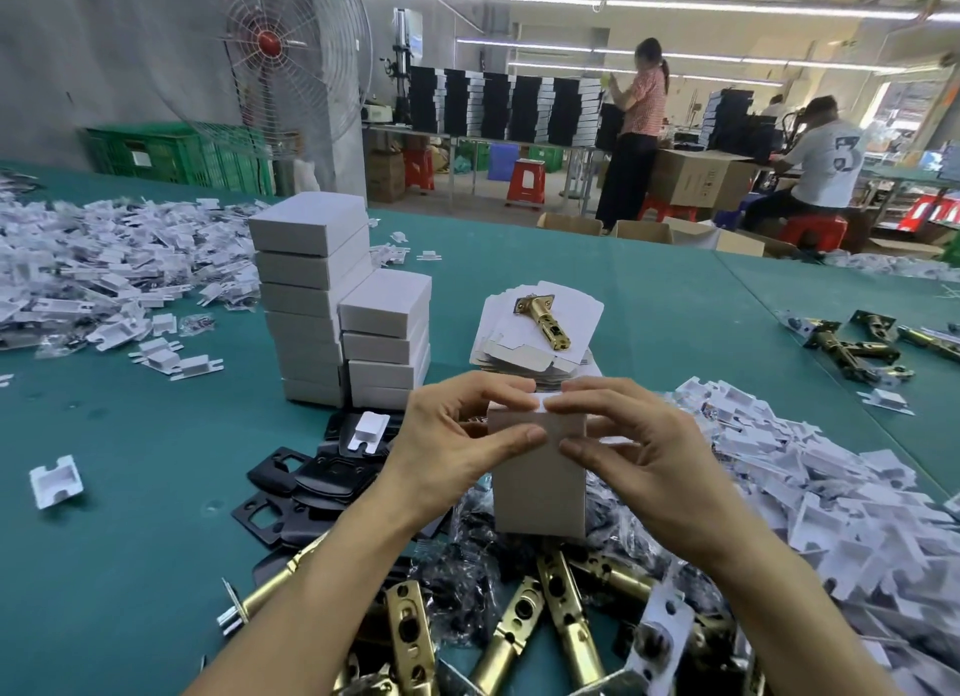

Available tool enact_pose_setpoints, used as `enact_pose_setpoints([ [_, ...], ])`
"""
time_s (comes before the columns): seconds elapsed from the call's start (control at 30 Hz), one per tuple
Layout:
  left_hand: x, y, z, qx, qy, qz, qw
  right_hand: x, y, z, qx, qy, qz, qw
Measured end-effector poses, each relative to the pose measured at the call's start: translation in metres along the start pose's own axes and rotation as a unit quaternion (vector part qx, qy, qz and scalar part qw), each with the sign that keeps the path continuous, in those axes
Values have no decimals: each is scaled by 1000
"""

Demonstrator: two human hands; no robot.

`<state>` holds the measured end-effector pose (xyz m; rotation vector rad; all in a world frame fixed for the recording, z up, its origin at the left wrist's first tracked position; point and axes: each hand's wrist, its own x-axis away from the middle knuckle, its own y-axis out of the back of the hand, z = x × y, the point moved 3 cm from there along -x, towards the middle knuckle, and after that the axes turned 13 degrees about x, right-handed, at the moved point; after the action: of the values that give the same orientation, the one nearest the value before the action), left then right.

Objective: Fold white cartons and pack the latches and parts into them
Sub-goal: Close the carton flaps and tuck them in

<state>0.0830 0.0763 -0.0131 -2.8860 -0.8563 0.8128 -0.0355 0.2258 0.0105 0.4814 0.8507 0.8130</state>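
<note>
— What colours do we have close in?
— We see a plain white carton point(537, 467) against the teal-green table point(130, 435).
— We also count shiny brass-gold latches point(569, 628) and glossy black plates point(322, 480).
— The stacked cartons point(306, 280) we find white too, like the insert pile point(779, 467).
— Farther off we spot a red stool point(527, 178), a green crate point(171, 157), and a white-caged fan point(270, 46) with a red hub.

carton point(537, 480), between left hand point(447, 435) and right hand point(644, 451): matt grey-white paperboard, smooth
latches point(566, 622), below the hands: brass-coloured metal, glossy
plates point(311, 482), left of the left hand: black, smooth, slight sheen
bags point(457, 581), under the wrists: clear glossy plastic film
table cover point(130, 435): matt teal cloth
</note>
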Motion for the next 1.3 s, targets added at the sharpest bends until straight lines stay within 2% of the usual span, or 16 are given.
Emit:
enact_pose_setpoints([
  [0.17, -3, -1, 4, 26, 6, 4, 1000, 0, -5, -1, -42, -30, 39, 998],
  [0.27, -3, -3, 2, 26, 27, -13, 999, 2, -5, 0, -66, -42, 17, 997],
  [0.37, -6, -1, -2, 9, 94, -21, 995, 2, -1, 1, -143, -75, -37, 986],
  [0.43, -7, 1, -3, -5, 163, -14, 987, 0, 6, 1, -208, -119, -105, 965],
  [0.5, -5, -3, -5, 20, 237, -2, 971, -2, 9, -1, -301, -178, -152, 924],
  [0.6, -3, -16, -8, 115, 282, -22, 952, -3, 4, -2, -423, -240, -150, 861],
  [0.67, -3, -25, -10, 156, 288, -53, 943, -1, -4, 2, -450, -257, -127, 846],
  [0.73, -1, -30, -10, 154, 269, -102, 945, 0, -15, 9, -447, -257, -100, 851],
  [0.8, -2, -30, -10, 132, 215, -163, 954, 1, -25, 13, -434, -251, -85, 861],
  [0.9, -2, -30, -14, 91, 170, -170, 966, 1, -27, 15, -428, -254, -80, 864],
  [1.03, 0, -30, -13, 32, 226, -108, 967, -1, -11, 13, -402, -256, -89, 874],
  [1.13, 1, -30, -14, 49, 287, -86, 953, -3, 1, 10, -403, -260, -78, 874],
  [1.23, -7, -26, -16, 86, 278, -141, 946, -3, 2, 11, -426, -260, -42, 866],
  [1.3, -20, -17, -14, 92, 235, -203, 946, -1, 1, 12, -400, -257, -19, 880],
])
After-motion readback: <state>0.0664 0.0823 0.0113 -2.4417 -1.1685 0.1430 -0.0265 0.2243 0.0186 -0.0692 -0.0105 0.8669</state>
